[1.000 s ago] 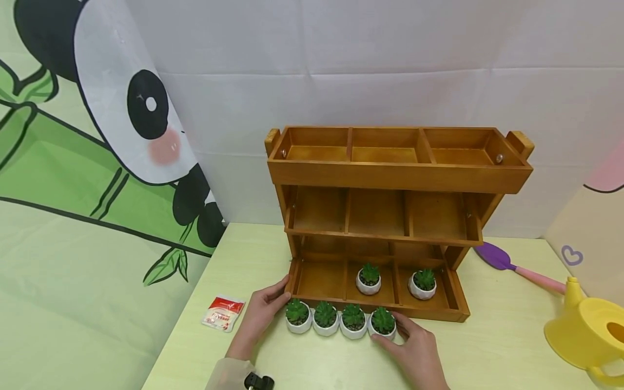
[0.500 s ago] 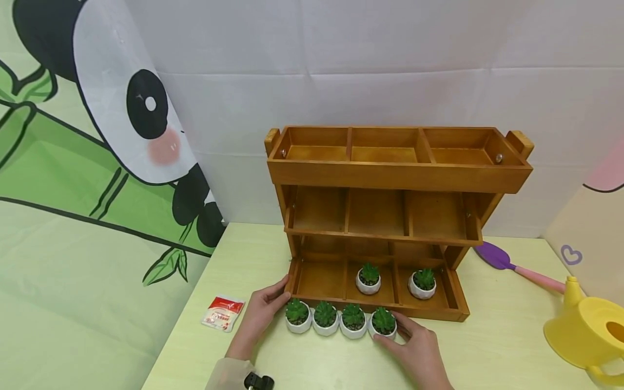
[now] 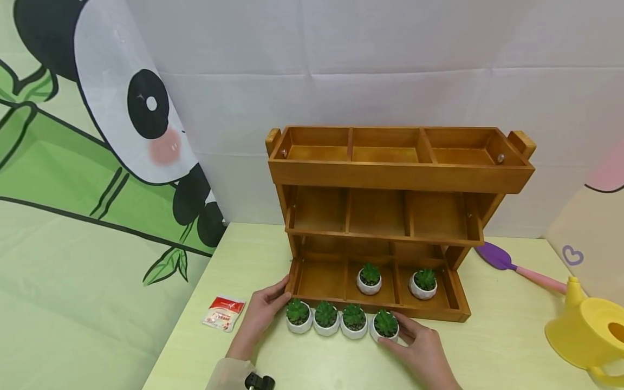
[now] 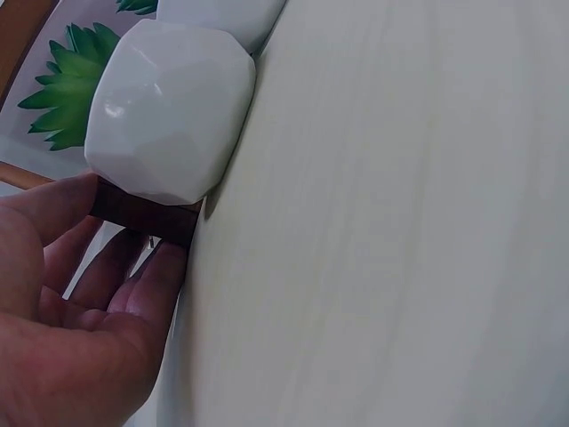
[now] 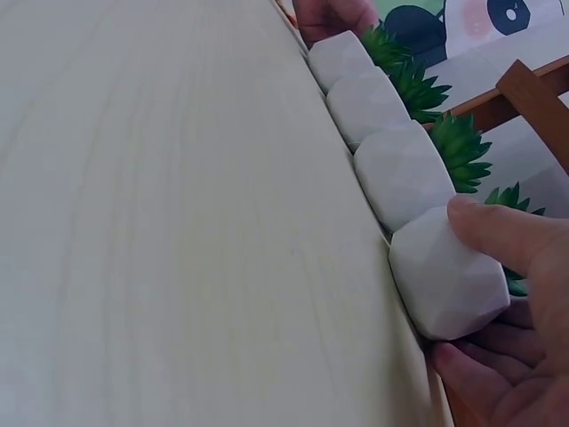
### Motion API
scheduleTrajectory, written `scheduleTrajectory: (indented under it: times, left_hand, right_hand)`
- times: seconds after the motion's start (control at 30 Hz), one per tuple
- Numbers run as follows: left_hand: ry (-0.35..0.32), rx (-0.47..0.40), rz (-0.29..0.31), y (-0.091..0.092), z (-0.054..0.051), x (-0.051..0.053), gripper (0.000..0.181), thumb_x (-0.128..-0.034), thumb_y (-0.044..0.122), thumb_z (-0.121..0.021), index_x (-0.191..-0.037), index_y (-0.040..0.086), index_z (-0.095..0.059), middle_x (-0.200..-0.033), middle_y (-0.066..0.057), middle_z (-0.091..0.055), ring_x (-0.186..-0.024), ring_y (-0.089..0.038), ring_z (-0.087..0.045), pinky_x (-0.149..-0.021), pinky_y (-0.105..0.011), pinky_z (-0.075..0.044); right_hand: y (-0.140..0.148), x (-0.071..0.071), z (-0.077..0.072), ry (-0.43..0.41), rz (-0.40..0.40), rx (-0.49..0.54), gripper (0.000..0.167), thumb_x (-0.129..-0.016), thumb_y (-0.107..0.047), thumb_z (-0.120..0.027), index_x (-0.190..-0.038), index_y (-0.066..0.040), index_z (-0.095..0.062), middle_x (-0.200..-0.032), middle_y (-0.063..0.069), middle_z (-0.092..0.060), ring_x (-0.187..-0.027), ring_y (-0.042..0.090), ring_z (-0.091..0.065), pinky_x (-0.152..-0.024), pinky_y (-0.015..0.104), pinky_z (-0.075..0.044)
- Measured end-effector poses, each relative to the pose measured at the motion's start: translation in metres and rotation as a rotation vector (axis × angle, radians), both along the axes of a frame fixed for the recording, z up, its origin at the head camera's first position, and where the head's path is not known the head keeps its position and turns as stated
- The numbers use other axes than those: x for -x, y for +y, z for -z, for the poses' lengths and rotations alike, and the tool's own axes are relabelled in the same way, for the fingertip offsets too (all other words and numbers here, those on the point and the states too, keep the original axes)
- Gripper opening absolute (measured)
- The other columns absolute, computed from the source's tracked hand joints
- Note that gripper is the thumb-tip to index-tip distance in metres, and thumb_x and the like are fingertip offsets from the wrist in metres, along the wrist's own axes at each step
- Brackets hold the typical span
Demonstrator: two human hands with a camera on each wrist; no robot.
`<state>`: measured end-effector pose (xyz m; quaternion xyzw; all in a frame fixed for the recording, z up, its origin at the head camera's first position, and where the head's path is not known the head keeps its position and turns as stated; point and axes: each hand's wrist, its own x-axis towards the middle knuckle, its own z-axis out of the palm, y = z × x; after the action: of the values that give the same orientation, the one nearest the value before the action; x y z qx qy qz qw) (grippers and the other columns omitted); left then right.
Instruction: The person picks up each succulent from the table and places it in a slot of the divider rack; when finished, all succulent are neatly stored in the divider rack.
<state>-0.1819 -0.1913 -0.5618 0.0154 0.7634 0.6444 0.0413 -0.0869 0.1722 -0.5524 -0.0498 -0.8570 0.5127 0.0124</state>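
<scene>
In the head view, a row of small white pots with green succulents stands along the front of a brown three-tier wooden shelf (image 3: 401, 176). My right hand (image 3: 420, 349) holds the rightmost potted succulent (image 3: 385, 326), thumb on its near side and fingers behind. The right wrist view shows this faceted pot (image 5: 449, 271) between thumb and fingers, resting on the table. My left hand (image 3: 263, 309) grips the front left corner of the shelf's bottom tray, beside the leftmost potted succulent (image 3: 299, 317). In the left wrist view, the thumb and fingers lie around that dark corner (image 4: 142, 213).
Two more potted succulents sit in the bottom tray, one in the middle compartment (image 3: 369, 280), one in the right (image 3: 423, 284). A red-and-white packet (image 3: 223, 313) lies at left. A purple spade with a pink handle (image 3: 519, 271) and a yellow watering can (image 3: 585, 330) are at right.
My right hand has shifted slightly right with the rightmost pot, and a narrow gap now shows between it and its neighbour. The left hand has stayed at the shelf corner.
</scene>
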Motion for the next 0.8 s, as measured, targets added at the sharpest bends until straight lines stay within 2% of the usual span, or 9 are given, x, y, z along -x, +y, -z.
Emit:
scheduleTrajectory:
  times: [0.43,0.6,0.8]
  left_hand:
    - [-0.012,-0.004,0.001,0.0,0.002,0.001,0.049,-0.0989,0.01,-0.073,-0.147,0.012,-0.061,-0.152,-0.004,-0.056,-0.14,-0.03,-0.051,-0.108,-0.033,-0.048]
    - [-0.012,-0.008,0.006,0.0,0.001,0.0,0.049,-0.0991,0.011,-0.073,-0.147,0.01,-0.061,-0.152,-0.006,-0.055,-0.141,-0.031,-0.05,-0.109,-0.034,-0.048]
    - [-0.003,-0.002,0.01,-0.001,0.002,0.001,0.05,-0.0994,0.011,-0.073,-0.147,0.011,-0.061,-0.152,-0.007,-0.055,-0.141,-0.033,-0.05,-0.109,-0.035,-0.048]
  right_hand:
    - [0.009,0.002,-0.02,0.001,-0.038,-0.081,0.073,-0.075,-0.041,-0.095,-0.133,-0.004,-0.072,-0.127,0.021,-0.07,-0.108,0.031,-0.073,-0.086,0.033,-0.063]
    - [0.011,0.005,-0.028,-0.003,-0.066,-0.064,0.074,-0.075,-0.041,-0.095,-0.133,-0.003,-0.071,-0.129,0.021,-0.07,-0.113,0.032,-0.071,-0.088,0.033,-0.062]
    - [0.012,0.008,-0.035,0.012,-0.095,-0.03,0.072,-0.075,-0.037,-0.096,-0.132,0.001,-0.071,-0.128,0.021,-0.07,-0.112,0.033,-0.072,-0.086,0.032,-0.063]
